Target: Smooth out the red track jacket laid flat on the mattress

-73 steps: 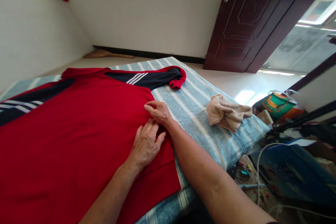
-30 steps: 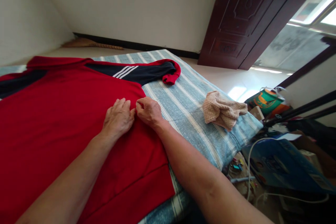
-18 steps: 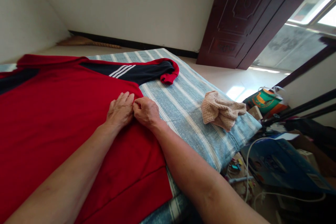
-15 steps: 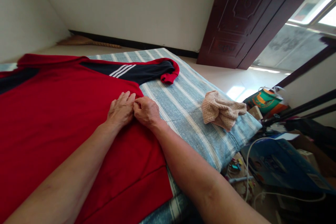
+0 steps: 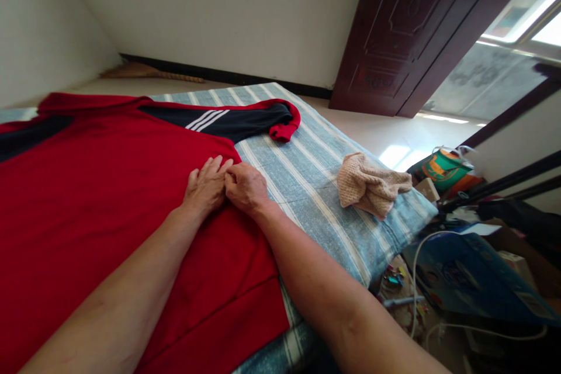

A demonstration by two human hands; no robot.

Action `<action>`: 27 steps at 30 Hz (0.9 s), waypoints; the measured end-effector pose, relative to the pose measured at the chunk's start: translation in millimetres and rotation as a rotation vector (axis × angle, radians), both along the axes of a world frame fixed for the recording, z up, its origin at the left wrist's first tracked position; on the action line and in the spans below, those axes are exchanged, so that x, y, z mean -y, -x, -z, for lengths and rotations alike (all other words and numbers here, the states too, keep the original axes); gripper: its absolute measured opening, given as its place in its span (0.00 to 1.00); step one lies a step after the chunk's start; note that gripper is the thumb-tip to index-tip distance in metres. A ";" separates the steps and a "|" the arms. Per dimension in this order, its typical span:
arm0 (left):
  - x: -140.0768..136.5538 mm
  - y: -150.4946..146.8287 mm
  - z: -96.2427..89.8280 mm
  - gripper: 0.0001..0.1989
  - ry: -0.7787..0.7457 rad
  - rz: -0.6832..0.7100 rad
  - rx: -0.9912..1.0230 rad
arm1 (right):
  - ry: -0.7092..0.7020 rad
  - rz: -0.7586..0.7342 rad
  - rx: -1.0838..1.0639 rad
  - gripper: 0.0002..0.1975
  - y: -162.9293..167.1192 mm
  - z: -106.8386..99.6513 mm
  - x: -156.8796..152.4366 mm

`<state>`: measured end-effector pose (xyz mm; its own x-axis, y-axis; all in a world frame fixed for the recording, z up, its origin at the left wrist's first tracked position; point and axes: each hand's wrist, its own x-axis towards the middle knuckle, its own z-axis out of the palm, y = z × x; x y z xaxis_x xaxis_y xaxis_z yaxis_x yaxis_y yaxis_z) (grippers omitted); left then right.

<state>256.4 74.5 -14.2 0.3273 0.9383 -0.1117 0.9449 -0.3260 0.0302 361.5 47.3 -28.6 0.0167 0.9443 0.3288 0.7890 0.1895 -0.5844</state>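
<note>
A red jacket [image 5: 109, 204] with dark navy sleeve panels and white stripes lies spread out before me. Its sleeve [image 5: 245, 120] reaches to the right and curls at the red cuff. My left hand [image 5: 207, 186] lies flat on the jacket near the side seam, fingers stretched out. Right beside it, my right hand [image 5: 248, 186] is closed, its fingers pinching the jacket's edge below the armpit. The fingertips of both hands meet, and the cloth between them is mostly hidden.
Under the jacket is a blue-and-white striped cover [image 5: 307, 187]. A crumpled beige knit cloth [image 5: 370, 184] lies on it at the right. Beyond stand a dark red door [image 5: 394, 35] and a broom [image 5: 131, 71]. A blue box [image 5: 460, 274] and cables crowd the lower right.
Both hands stay at the same spot on the jacket. The whole view has shifted very slightly; otherwise nothing has visibly moved.
</note>
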 end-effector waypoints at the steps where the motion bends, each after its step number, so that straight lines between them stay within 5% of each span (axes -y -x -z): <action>1: 0.1 -0.1 -0.3 0.27 0.000 -0.001 0.001 | -0.002 0.001 0.002 0.10 0.1 0.1 0.0; 13: -10.9 4.7 5.1 0.25 -0.020 0.017 0.026 | -0.029 0.026 0.003 0.09 1.8 2.9 -1.6; 21: -33.2 -0.8 -7.1 0.22 -0.147 0.035 0.052 | -0.057 0.038 -0.026 0.12 1.1 1.6 -1.8; 27: -41.3 -7.0 0.0 0.27 -0.058 0.051 0.052 | -0.078 0.070 0.010 0.12 0.4 1.7 -3.0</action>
